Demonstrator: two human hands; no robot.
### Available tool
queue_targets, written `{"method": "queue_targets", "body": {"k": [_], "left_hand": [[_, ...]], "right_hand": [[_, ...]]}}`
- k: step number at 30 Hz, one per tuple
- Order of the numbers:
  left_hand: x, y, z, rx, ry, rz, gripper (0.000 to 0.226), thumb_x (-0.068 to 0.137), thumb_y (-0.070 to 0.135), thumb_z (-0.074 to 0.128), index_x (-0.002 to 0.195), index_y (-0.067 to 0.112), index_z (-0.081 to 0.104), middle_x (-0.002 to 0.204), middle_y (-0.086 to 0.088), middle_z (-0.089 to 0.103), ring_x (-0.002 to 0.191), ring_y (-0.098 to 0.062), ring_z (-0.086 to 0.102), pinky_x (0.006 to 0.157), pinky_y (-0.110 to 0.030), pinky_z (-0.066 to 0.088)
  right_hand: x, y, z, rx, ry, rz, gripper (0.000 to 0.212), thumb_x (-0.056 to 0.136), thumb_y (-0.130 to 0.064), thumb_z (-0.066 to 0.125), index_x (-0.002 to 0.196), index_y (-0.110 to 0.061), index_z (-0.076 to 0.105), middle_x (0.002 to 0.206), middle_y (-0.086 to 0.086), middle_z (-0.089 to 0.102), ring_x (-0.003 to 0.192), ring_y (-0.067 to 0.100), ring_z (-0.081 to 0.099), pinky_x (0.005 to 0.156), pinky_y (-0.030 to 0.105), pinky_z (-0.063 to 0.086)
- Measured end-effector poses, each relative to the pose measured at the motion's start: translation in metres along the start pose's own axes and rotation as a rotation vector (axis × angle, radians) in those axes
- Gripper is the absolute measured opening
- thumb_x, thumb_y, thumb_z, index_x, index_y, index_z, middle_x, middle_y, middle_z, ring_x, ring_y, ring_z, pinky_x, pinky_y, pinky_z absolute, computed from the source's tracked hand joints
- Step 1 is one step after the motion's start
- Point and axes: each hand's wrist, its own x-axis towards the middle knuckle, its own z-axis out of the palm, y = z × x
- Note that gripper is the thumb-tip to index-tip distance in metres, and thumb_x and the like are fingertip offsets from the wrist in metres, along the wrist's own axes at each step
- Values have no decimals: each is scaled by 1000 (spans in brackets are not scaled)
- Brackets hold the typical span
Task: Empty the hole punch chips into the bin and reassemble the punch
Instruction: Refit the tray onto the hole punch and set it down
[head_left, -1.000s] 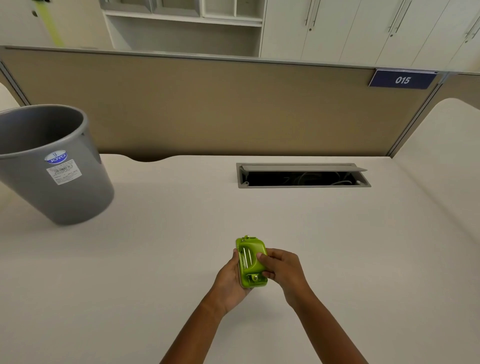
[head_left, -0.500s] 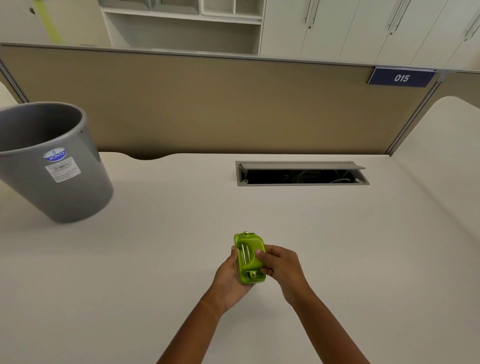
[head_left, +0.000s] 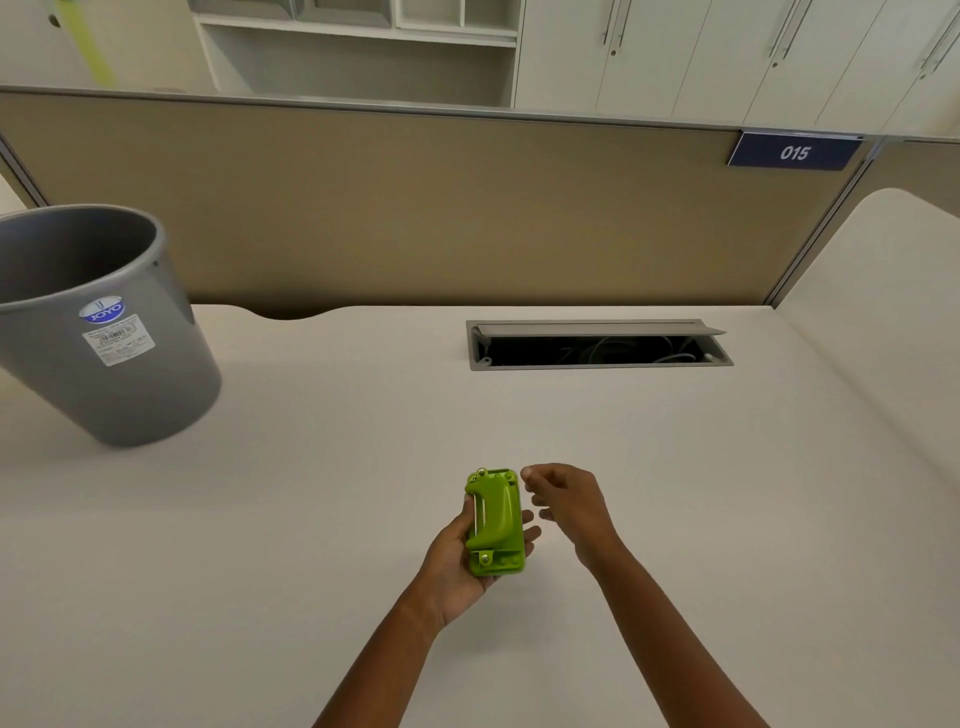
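Green hole punch (head_left: 496, 522) sits in the left hand (head_left: 460, 551), lever side up, long axis running 12–6 on the clock. Palm is under it w/ thumb on the 9 o'clock edge and fingertips showing past the 3 o'clock edge, so that hand is closed around the body. Right hand (head_left: 566, 501) is just beside the punch at 3 o'clock, not touching, fingers half curled and holding nothing. Can't tell from here whether the chip tray on the underside is on or off; it's hidden by the palm.

Bin (head_left: 98, 327), grey, stands on the tabletop (head_left: 675, 493) well apart at approx 10 o'clock from the punch, mouth facing up.

Risks, as I judge them: if the base cover gets popped here, over bare tabletop, chips scatter bc nothing's underneath to catch them; better done over the bin mouth. One-hand hold is loose-ish, the punch could roll off the palm toward 3 o'clock if the wrist tilts. Lever is sprung, so a squeeze while gripping could pinch a fingertip.

Room: path from the punch to the bin is open tabletop, nothing between. Open cable hatch (head_left: 597, 345) lies at approx 1 o'clock, well apart; a dropped cover or chips going that way would fall among the cables. Partition (head_left: 415, 208) closes off 12 o'clock behind bin and hatch. Near edge of the tabletop isn't in view.
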Motion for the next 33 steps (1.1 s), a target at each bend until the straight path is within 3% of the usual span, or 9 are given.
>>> {"method": "queue_targets", "body": {"k": [5, 9, 14, 18, 21, 23, 26, 30, 33], "left_hand": [[-2, 0, -2, 74, 12, -15, 52, 98, 41, 29, 94, 5, 66, 79, -15, 77, 70, -30, 74, 59, -34, 62], [-1, 3, -3, 157, 18, 1, 46, 98, 39, 28, 100, 8, 63, 82, -10, 77, 70, -27, 74, 60, -31, 61], [-2, 3, -2, 248, 22, 21, 43, 98, 38, 27, 104, 14, 62, 84, -4, 77, 74, -22, 74, 68, -30, 58], [-2, 0, 0, 284, 26, 56, 41, 98, 37, 27, 102, 18, 63, 83, -2, 77, 74, -19, 74, 63, -27, 59], [0, -2, 1, 265, 39, 94, 39, 99, 35, 28, 101, 18, 63, 78, -1, 77, 69, -18, 74, 58, -25, 59], [1, -2, 0, 241, 57, 115, 38, 98, 35, 30, 99, 16, 63, 71, 0, 77, 63, -15, 73, 53, -24, 58], [4, -1, 1, 136, 104, 131, 36, 98, 34, 34, 95, 12, 62, 59, -1, 74, 51, -11, 69, 47, -22, 56], [9, 10, 1, -67, 128, 198, 39, 99, 36, 31, 91, 12, 60, 58, -4, 73, 51, -16, 70, 49, -25, 58], [9, 17, 0, -48, 172, 252, 37, 99, 36, 31, 90, 16, 61, 61, -2, 72, 59, -15, 67, 50, -21, 57]], "right_hand": [[5, -3, -1, -2, -148, 94, 23, 87, -11, 58, 98, 6, 68, 83, 11, 64, 77, 18, 59, 58, 17, 46], [8, -6, -3, 85, -200, 172, 25, 88, -9, 57, 104, 8, 65, 75, 6, 63, 69, 11, 60, 62, 16, 47], [15, -7, 0, 123, -157, 275, 27, 87, -2, 54, 108, 13, 60, 72, 8, 59, 67, 14, 57, 66, 20, 47], [17, -7, 4, 77, -90, 283, 20, 86, -1, 55, 101, 10, 62, 65, 8, 54, 60, 15, 51, 62, 21, 45], [16, -6, 5, 56, -66, 234, 11, 85, -3, 57, 84, 5, 65, 63, 8, 52, 58, 15, 48, 59, 20, 45], [14, -4, 3, 76, -109, 179, 17, 86, -6, 57, 70, -4, 62, 68, 8, 56, 62, 15, 52, 61, 21, 47], [6, -3, -1, 134, -232, 190, 16, 88, -9, 56, 74, -9, 63, 74, 5, 63, 67, 15, 59, 62, 20, 52], [-7, 6, -1, 151, -380, 275, 12, 87, -11, 60, 77, -9, 65, 75, 6, 67, 61, 11, 66, 58, 17, 56], [-13, 11, 0, 204, -393, 274, 10, 86, -7, 60, 79, -6, 66, 76, 9, 66, 57, 8, 68, 59, 16, 57]]}}
